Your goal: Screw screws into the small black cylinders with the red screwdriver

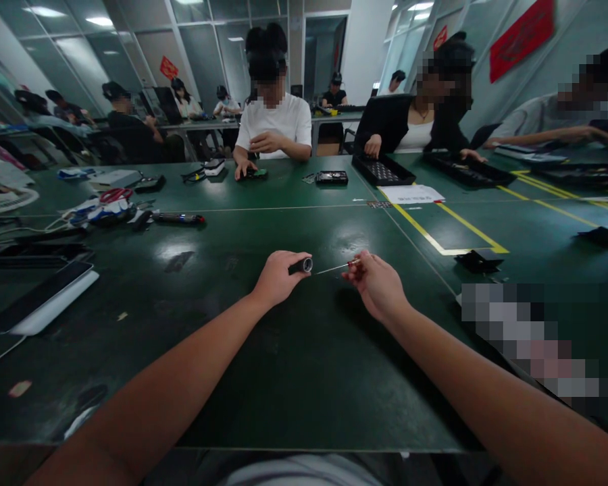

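Observation:
My left hand [277, 277] is closed around a small black cylinder [302, 266] whose shiny round end faces right. My right hand [375, 282] pinches a thin metal tool [334, 268] by its reddish handle, the fine tip pointing left at the cylinder's end, a short gap between them. Both hands hover just above the dark green table [294, 351], near its middle.
A phone on a white slab [45, 297] lies at the left. Scissors, cables and a pen-like tool [178, 218] sit further back left. Black trays [382, 170] and a paper sheet [413, 194] lie across the table, where other people sit working. Small black parts [479, 261] rest at the right.

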Demonstrator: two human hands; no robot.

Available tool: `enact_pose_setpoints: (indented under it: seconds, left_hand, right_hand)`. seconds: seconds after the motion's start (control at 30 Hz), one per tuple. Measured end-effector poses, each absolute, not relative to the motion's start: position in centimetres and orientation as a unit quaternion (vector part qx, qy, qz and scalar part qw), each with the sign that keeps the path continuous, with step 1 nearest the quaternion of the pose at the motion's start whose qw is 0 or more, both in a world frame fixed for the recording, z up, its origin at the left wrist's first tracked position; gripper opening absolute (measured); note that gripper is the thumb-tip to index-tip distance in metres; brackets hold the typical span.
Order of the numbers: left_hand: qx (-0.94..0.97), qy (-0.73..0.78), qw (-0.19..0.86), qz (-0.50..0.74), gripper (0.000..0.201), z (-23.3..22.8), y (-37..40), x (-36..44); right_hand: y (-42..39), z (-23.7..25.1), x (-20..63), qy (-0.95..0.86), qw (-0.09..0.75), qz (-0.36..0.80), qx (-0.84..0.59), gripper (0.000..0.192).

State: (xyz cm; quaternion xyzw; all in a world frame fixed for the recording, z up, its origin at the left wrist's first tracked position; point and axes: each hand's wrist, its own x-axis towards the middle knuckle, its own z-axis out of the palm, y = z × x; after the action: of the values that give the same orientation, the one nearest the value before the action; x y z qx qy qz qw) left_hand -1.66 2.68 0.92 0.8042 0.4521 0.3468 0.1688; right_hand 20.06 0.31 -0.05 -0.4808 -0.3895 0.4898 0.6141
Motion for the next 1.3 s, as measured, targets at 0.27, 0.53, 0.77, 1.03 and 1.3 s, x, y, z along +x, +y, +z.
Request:
enact_pose_setpoints:
  seconds: [0.27, 0.53, 0.77, 1.03, 1.3]
  left_hand:
    - [0.807, 0.450, 0.170, 0.343, 0.037, 0.6, 2.6, -1.4]
    - [0.804, 0.445, 0.187, 0.348, 0.037, 0.4, 2.7, -1.6]
    - [0.809, 0.433, 0.199, 0.344, 0.036, 0.5, 2.7, -1.4]
    - [0.798, 0.451, 0.193, 0.351, 0.037, 0.3, 2.9, -1.7]
    - [0.806, 0.440, 0.190, 0.347, 0.036, -0.1, 3.2, -1.7]
  right_hand:
    - [-0.4, 0.3, 19.5, -0.483, 0.617, 0.383, -0.490, 0.028]
    - [-1.2, 1.1, 19.6, -0.562, 0.586, 0.301, -0.500, 0.024]
    - [-1.1, 1.1, 19.6, -0.545, 0.590, 0.305, -0.512, 0.025]
    - [-1.7, 2.1, 19.7, -0.585, 0.554, 0.376, -0.458, 0.016]
    - [-2.2, 2.2, 19.3, -0.602, 0.521, 0.287, -0.533, 0.043]
